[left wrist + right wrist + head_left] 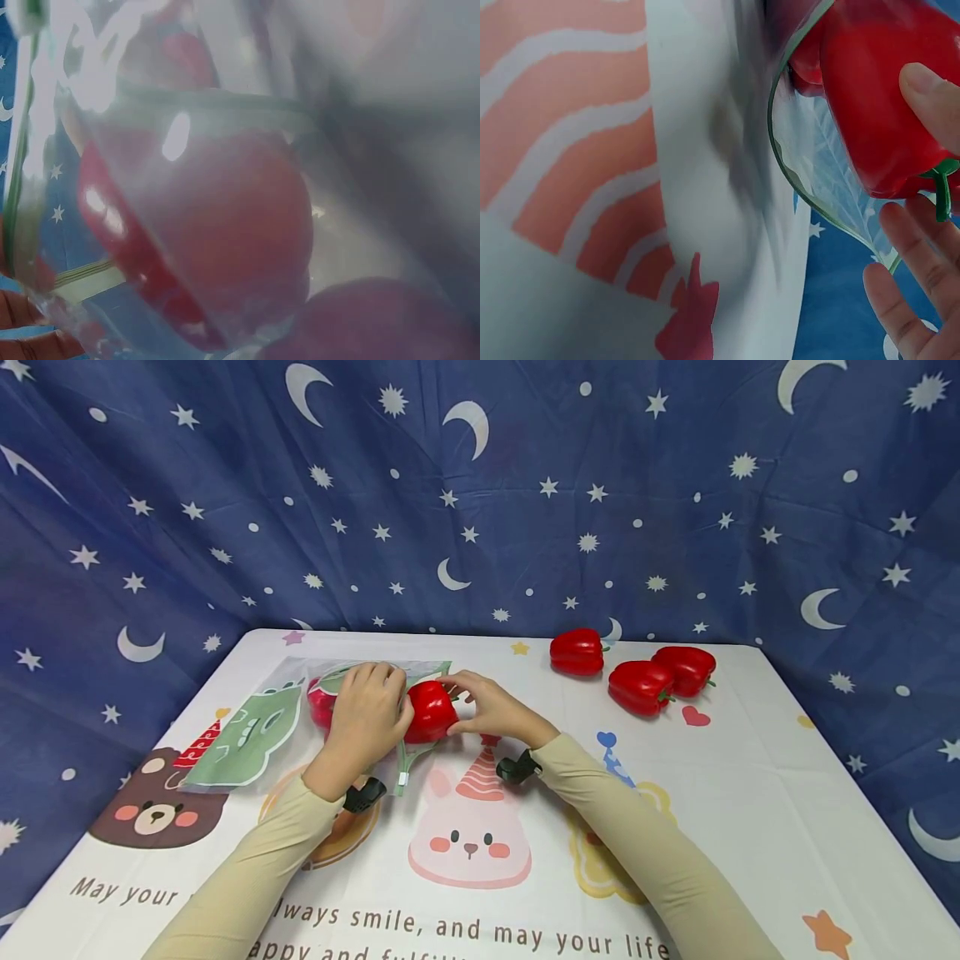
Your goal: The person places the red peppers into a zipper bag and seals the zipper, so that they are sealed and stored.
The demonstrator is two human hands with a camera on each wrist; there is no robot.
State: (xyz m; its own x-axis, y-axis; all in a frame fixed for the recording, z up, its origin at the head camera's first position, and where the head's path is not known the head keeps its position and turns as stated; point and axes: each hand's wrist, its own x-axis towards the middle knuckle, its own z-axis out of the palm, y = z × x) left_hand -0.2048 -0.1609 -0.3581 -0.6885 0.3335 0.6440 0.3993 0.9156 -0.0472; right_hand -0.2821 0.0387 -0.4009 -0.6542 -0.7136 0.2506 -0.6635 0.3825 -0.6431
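Observation:
A clear zip bag (251, 739) with a green cartoon print and a green-edged mouth lies at the left of the table. My left hand (366, 714) holds the bag near its mouth, fingers bent over the film; their tips are hidden. A red bell pepper (430, 712) is at the bag's mouth, its green stem toward my right hand (498, 708). The right thumb and fingers hold that pepper, also seen in the right wrist view, where the bag's rim (774, 127) curves around it. Deeper in the bag, more red (321, 706) shows through the film.
Three more red bell peppers lie at the back right: one pepper (577, 652) alone, and a front pepper (641, 687) touching a rear pepper (686, 669). A printed white cloth (750, 827) covers the table. Behind hangs a blue star-and-moon curtain (525, 585).

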